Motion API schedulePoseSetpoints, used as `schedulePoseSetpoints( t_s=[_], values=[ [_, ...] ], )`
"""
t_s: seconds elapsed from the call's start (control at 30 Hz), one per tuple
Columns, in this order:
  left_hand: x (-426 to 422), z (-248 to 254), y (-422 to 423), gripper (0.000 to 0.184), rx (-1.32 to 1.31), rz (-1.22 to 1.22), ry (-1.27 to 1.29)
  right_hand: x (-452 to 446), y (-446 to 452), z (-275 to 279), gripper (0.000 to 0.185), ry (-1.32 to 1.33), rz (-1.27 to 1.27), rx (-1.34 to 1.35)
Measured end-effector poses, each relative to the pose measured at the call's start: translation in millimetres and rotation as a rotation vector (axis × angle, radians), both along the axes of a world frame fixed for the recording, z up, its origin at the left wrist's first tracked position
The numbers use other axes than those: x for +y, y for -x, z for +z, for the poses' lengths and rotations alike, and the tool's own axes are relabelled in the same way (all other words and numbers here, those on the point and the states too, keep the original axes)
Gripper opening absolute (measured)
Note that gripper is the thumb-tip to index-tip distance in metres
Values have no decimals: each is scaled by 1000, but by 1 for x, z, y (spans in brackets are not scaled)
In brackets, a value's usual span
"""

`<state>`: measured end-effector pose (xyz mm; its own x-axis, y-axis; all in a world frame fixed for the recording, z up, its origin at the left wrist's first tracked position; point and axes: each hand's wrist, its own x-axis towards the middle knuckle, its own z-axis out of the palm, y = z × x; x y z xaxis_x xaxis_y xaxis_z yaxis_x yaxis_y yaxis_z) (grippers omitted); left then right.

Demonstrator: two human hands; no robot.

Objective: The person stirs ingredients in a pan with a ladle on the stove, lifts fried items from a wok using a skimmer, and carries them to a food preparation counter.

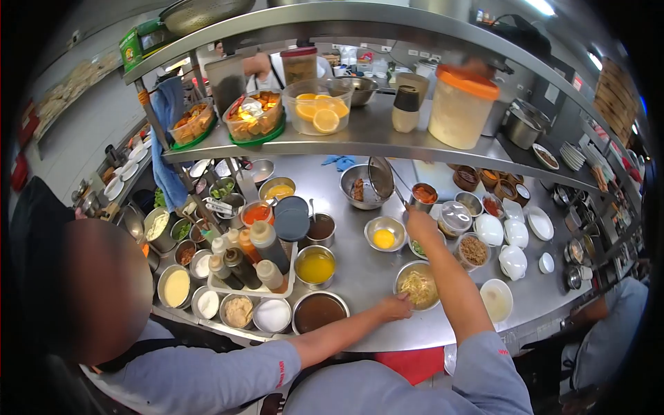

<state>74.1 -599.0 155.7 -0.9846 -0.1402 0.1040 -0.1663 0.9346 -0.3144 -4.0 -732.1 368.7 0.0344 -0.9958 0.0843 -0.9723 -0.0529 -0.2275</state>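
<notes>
My right hand point(420, 225) is closed on the handle of a round metal strainer point(381, 177). The strainer is tipped on its side over a steel bowl point(351, 178) with brown chunks of food in it. A small pot of red sauce point(424, 194) stands beside my hand. Below my forearm sits a bowl of pale shredded food point(419, 287); a co-worker's hand point(396, 308), reaching from the left, is at its rim. Farther up is a bowl with yellow egg point(383, 238). My left hand is out of view.
Squeeze bottles point(268, 245) stand in a white tray to the left, among several sauce pots. White bowls point(513, 261) and a container of minced food point(474, 250) are on the right. Overhead, a metal shelf point(373, 142) crosses the table. People stand at both sides.
</notes>
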Motion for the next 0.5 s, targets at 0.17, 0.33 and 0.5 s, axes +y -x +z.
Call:
schedulePoseSetpoints(
  t_s=[0.17, 0.33, 0.5],
  values=[
    [20, 98, -9, 27, -43, 637, -1392, 5, 29, 3, 36, -88, -30, 62],
    [36, 76, -25, 55, 133, 1017, -1234, 27, 48, -1, 39, -47, -50, 59],
    [17, -66, -109, 32, 294, 599, -1524, 25, 63, -47, 38, 191, -61, -292]
  ],
)
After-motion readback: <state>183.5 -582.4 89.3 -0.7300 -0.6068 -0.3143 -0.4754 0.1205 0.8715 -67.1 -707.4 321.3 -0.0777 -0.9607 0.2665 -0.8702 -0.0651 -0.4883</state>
